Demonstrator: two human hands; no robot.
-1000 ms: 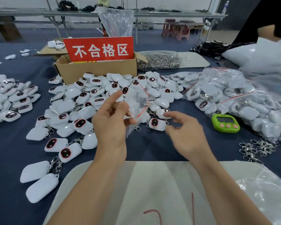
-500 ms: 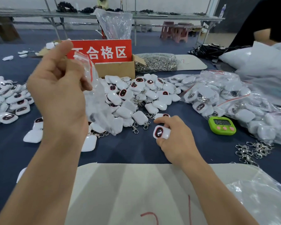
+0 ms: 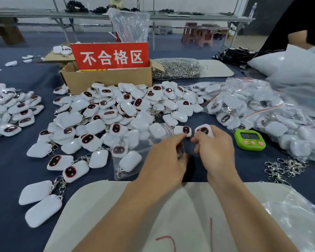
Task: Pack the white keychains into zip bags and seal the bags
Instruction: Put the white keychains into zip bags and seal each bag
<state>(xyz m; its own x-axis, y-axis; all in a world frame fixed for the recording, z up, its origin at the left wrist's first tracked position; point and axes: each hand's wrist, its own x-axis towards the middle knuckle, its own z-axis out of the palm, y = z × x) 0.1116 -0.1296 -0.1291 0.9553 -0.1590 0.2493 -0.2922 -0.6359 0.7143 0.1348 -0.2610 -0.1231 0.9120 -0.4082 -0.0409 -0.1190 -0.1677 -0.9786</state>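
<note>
A large pile of white keychains [image 3: 116, 113] with dark oval faces covers the blue table. My left hand [image 3: 164, 159] is low over the table, pinching the edge of a clear zip bag [image 3: 135, 148] that lies leftward over some keychains; I cannot tell whether these are inside or under it. My right hand [image 3: 215, 150] is right beside it and grips one white keychain [image 3: 204, 130], face up. Another keychain [image 3: 183, 130] lies just beyond my left fingertips.
Behind the pile stand a cardboard box [image 3: 109, 80] with a red sign and a bag of metal clasps [image 3: 175, 69]. A green timer [image 3: 249, 139], filled zip bags [image 3: 253, 110] and loose clasps [image 3: 284, 166] lie to the right. A white mat [image 3: 171, 206] lies in front. A second keychain pile [image 3: 9, 113] lies left.
My left hand came down from its raised position with the zip bag, to the table beside my right hand. My right hand kept the keychain and turned it toward the bag.
</note>
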